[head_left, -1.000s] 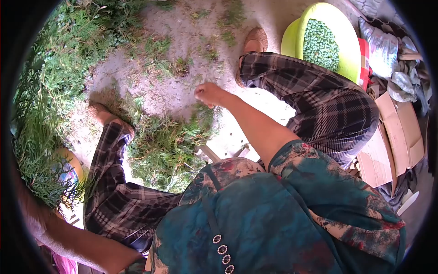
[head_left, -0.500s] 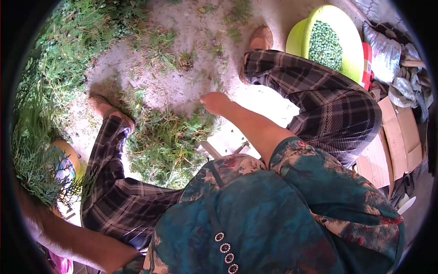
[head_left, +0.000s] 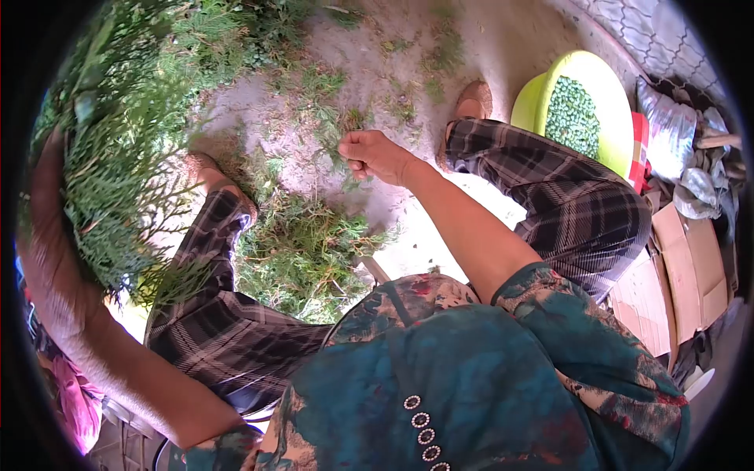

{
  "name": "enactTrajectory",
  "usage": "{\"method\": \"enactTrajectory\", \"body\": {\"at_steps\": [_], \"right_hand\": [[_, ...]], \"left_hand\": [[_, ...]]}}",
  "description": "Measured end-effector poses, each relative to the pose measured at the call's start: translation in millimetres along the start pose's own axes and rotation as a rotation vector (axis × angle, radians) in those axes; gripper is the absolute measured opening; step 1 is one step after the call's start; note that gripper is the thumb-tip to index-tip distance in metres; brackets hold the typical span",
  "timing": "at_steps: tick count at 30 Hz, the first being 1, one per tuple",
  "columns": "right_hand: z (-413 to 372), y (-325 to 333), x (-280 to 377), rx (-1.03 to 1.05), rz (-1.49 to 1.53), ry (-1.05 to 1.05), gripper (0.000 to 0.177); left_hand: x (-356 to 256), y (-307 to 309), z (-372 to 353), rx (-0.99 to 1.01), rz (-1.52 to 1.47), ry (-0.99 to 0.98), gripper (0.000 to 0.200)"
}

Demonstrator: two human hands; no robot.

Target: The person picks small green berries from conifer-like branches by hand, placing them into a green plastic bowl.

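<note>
My right hand (head_left: 377, 157) hovers over the floor between my knees, its thumb and fingers pressed together. Whatever may be in that pinch is too small to make out. At the left edge my left arm reaches up, and my left hand (head_left: 49, 161) is mostly hidden by a large leafy evergreen branch (head_left: 118, 212) that it appears to grip. Below my right hand, cut evergreen sprigs (head_left: 302, 251) lie in a loose heap. Off to the right, a yellow-green tub (head_left: 616, 129) contains many small green pieces (head_left: 572, 118).
More evergreen cuttings (head_left: 212, 39) cover the upper left. Scattered bits lie on the dusty floor (head_left: 330, 39). Cardboard (head_left: 691, 259) and plastic bags (head_left: 667, 129) crowd the right side, beside a wire mesh (head_left: 652, 31). Pink cloth (head_left: 75, 400) shows at the lower left.
My left arm has risen with the branch, which now covers more of the left side. My right hand has lifted and turned, showing its curled fingers. The view has shifted slightly.
</note>
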State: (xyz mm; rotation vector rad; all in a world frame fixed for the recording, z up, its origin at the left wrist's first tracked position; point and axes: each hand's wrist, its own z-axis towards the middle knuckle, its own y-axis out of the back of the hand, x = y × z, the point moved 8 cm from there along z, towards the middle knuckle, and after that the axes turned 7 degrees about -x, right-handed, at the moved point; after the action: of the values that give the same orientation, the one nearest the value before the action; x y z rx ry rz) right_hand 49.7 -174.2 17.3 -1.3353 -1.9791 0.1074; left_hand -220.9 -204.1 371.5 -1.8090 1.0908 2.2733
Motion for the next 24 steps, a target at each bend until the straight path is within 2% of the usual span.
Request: {"method": "enactTrajectory", "body": {"at_steps": [1,3,7,10,11,12,14,15,16,17,18,19,20,21,22,24], "right_hand": [[-3,-7,10,0.020,0.040,0.033,0.015],[-11,-18,25,0.040,0.076,0.068,0.016],[-21,-37,52,0.011,0.141,0.134,0.015],[-35,-57,85,0.001,0.140,0.199,0.012],[-42,-67,99,0.005,0.168,0.227,0.010],[-48,-78,111,0.011,0.166,0.243,0.010],[-64,-96,143,-0.016,0.202,0.362,0.010],[-77,-105,158,0.033,0.178,0.428,0.013],[-86,-116,167,0.038,0.174,0.445,0.013],[-100,-126,185,0.022,0.157,0.625,0.017],[-114,-131,198,0.005,0.141,0.801,0.022],[-106,-140,183,0.252,0.649,0.477,0.031],[-107,-141,186,0.252,0.652,0.482,0.031],[-114,-140,202,0.175,0.540,0.605,0.032],[-121,-138,214,0.095,0.424,0.725,0.033],[-129,-138,220,0.119,0.398,0.793,0.027]], "left_hand": [[5,5,5,-0.008,-0.004,-0.003,0.035],[5,0,11,0.139,0.111,-0.184,0.038],[2,-9,0,0.185,0.098,-0.165,0.043],[15,-29,-23,0.138,-0.230,0.351,0.050],[19,-37,-28,0.230,-0.278,0.443,0.050],[26,-42,-24,0.317,-0.193,0.406,0.050],[10,-58,-53,0.336,-0.181,0.537,0.052],[14,-61,-53,0.333,-0.187,0.520,0.052],[23,-74,-59,0.416,-0.195,0.523,0.051],[28,-85,-64,0.497,-0.200,0.527,0.050],[29,-90,-68,0.496,-0.202,0.517,0.050],[23,-101,-79,0.544,-0.325,0.536,0.047],[17,-108,-87,0.595,-0.446,0.554,0.043],[10,-107,-86,0.619,-0.408,0.523,0.033],[6,-106,-84,0.627,-0.408,0.517,0.033],[-9,-101,-70,0.610,-0.089,0.187,0.028]]}}
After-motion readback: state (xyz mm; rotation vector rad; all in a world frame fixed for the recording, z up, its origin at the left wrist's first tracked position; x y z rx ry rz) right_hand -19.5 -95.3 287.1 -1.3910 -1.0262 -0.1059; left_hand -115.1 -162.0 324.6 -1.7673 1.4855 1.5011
